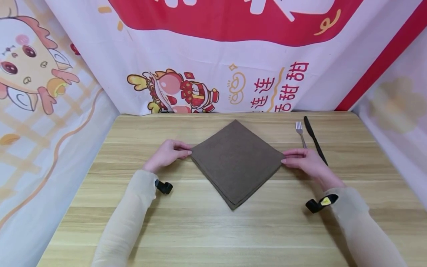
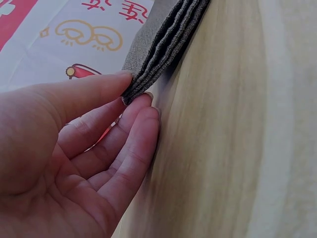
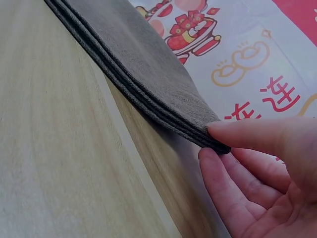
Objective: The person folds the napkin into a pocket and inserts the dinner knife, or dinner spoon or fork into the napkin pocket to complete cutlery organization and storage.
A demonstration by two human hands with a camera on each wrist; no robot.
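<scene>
A dark brown cloth napkin (image 1: 236,163), folded into a layered square, lies turned like a diamond on the wooden table (image 1: 207,237). My left hand (image 1: 170,152) pinches its left corner between thumb and fingers; the stacked layers of the napkin (image 2: 166,49) show in the left wrist view. At the opposite corner, my right hand (image 1: 305,162) pinches the cloth the same way. In the right wrist view the napkin's edge (image 3: 143,94) bows up slightly toward the thumb. One corner of the diamond points to the back, the other toward me.
Beyond the right hand lie a silver fork (image 1: 299,128) and a black table knife (image 1: 314,138), the fork's handle end hidden behind the fingers. A printed red and white cloth (image 1: 213,55) hangs along the table's back edge, with more patterned cloth (image 1: 76,122) at the left.
</scene>
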